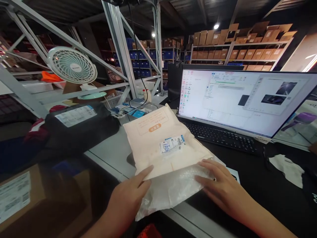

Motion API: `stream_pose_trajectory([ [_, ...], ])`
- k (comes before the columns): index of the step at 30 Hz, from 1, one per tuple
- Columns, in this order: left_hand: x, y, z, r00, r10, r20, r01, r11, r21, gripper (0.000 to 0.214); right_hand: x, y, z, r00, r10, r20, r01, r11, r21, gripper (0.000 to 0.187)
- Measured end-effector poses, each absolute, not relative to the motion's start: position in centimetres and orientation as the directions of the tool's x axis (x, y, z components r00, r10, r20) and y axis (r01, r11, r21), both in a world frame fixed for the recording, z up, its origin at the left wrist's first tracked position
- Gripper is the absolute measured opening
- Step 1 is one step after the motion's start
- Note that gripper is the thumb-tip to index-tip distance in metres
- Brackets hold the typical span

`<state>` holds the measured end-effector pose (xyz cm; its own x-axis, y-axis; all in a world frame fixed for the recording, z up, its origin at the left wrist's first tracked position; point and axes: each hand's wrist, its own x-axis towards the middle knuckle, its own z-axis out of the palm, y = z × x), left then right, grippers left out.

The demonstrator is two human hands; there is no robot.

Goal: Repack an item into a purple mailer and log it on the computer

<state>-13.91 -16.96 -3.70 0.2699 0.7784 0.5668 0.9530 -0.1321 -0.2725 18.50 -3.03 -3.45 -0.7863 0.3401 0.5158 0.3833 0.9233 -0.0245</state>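
We have the cream packet [160, 129] in front of us at the near edge of the worktop [257, 181], bubble wrap [173, 190] showing along its near end; our left hand [131, 193] grasps the packet's left side and our right hand [220, 185] its right, though some fingers are hidden; we cannot read the blue scrawl on its label [170, 144], nor the small text on the monitor [223, 96]; the packet covers part of the keyboard [218, 135]; the frame cuts off the cardboard box [47, 195] at lower left.
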Motion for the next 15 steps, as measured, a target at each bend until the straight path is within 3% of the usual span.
stream_pose_trajectory([
  [3, -14.2, -16.3, -3.5, 0.209, 0.744, 0.635, 0.974, -0.102, -0.201, 0.042, 18.6, -3.0, -3.5, -0.769, 0.344, 0.538, 0.396, 0.918, -0.021, 0.034],
  [8, -14.6, -15.0, -3.3, 0.078, 0.604, 0.793, 0.996, -0.078, -0.039, 0.029, 19.1, -2.7, -3.2, -0.737, 0.384, 0.557, 0.444, 0.895, -0.029, 0.044],
  [11, -14.4, -14.6, -2.8, 0.035, 0.616, 0.787, 0.998, -0.064, 0.006, 0.031, 20.4, -2.3, -3.3, -0.683, 0.497, 0.534, 0.554, 0.830, -0.064, 0.070],
  [15, -13.9, -14.7, -2.2, 0.013, 0.639, 0.770, 0.999, -0.035, 0.012, 0.045, 23.3, -1.4, -4.8, -0.698, 0.660, 0.277, 0.658, 0.744, -0.115, 0.118],
])
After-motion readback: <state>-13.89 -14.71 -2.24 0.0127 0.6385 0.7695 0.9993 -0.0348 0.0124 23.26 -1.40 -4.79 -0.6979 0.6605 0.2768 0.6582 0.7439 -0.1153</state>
